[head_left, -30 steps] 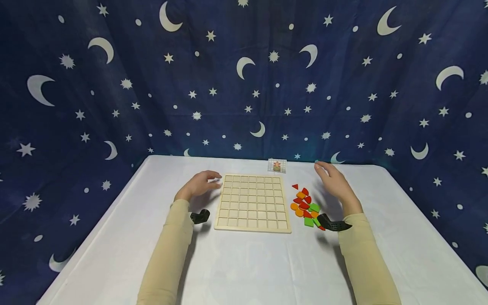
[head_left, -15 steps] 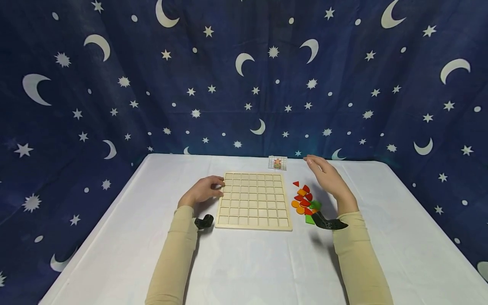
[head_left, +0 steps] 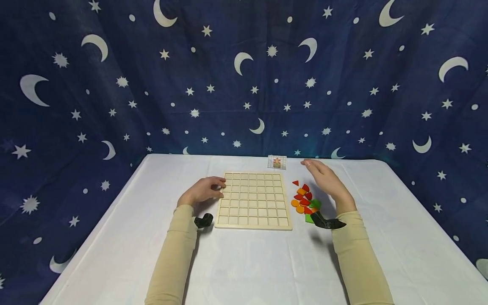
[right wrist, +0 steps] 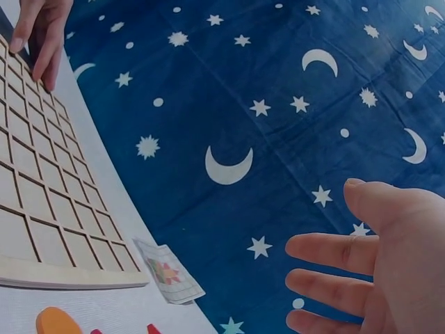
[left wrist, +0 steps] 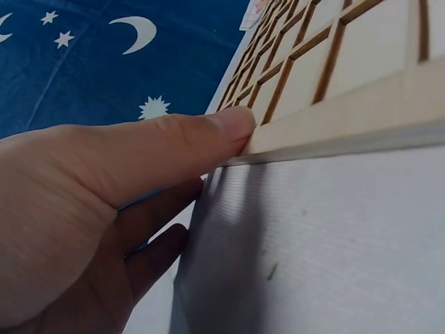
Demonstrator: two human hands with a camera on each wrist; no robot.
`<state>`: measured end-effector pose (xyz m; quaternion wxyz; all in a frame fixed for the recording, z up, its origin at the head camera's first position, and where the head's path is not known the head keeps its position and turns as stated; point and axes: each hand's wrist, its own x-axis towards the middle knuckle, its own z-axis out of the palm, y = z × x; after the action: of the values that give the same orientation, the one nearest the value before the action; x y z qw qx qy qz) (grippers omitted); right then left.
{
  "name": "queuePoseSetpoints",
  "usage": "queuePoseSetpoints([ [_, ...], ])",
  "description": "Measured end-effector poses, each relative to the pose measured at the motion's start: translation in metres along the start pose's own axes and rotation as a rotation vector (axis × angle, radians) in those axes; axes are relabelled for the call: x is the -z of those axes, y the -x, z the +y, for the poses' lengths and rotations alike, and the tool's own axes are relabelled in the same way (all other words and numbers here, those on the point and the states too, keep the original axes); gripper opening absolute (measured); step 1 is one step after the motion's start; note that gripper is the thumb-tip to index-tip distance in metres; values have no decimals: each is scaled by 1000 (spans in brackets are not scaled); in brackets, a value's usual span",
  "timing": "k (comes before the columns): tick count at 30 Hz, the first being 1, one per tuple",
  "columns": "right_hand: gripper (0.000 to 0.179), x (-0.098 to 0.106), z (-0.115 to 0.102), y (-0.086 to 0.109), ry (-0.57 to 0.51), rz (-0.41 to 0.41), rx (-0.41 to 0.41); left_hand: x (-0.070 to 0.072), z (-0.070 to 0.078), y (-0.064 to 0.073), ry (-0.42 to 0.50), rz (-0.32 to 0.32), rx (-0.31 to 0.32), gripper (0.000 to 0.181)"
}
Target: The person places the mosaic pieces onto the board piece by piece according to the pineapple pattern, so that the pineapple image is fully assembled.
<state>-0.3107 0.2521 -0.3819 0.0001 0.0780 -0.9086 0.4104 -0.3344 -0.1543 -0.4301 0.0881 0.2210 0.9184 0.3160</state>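
A pale wooden grid board (head_left: pixel 253 203) of shallow square cells lies on the white table. My left hand (head_left: pixel 201 190) rests at its left edge, and the left wrist view shows the thumb (left wrist: pixel 233 125) touching the board's rim. The other fingers are loosely bent beside it. Hovering beyond the coloured pieces, my right hand (head_left: pixel 328 180) has its fingers extended and holds nothing. Below and left of it lie flat red pieces (head_left: pixel 304 203), orange discs (head_left: pixel 295 203) and green pieces (head_left: pixel 314 204), partly covered by the black wrist mount.
A small card (head_left: pixel 276 162) with a gridded flower-like picture lies behind the board's right corner. One red triangle (head_left: pixel 295 183) sits apart from the heap. Dark blue cloth (head_left: pixel 244 84) with moons and stars hangs along the table's back and sides.
My left hand has moved slightly right onto the board's edge. My right hand has shifted left, its wrist mount now covering some of the green and orange pieces. Board and card stay put.
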Motion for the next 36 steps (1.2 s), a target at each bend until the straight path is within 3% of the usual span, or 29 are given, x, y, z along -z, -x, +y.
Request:
queuePoseSetpoints([
  [18, 63, -7, 10, -3, 0, -46, 2, 3, 0, 1, -25, -26, 12, 42],
  [23, 49, -13, 21, -16, 157, -20, -8, 5, 0, 0, -31, -30, 18, 42],
  [28, 39, -21, 32, -33, 294, -122, -12, 5, -1, 1, -23, -24, 39, 43],
  [32, 37, -24, 38, -41, 336, -196, -12, 5, -1, 0, -15, -32, 37, 43],
  [36, 31, -25, 39, -44, 364, -194, 49, 4, 0, -2, -14, -36, 26, 43],
])
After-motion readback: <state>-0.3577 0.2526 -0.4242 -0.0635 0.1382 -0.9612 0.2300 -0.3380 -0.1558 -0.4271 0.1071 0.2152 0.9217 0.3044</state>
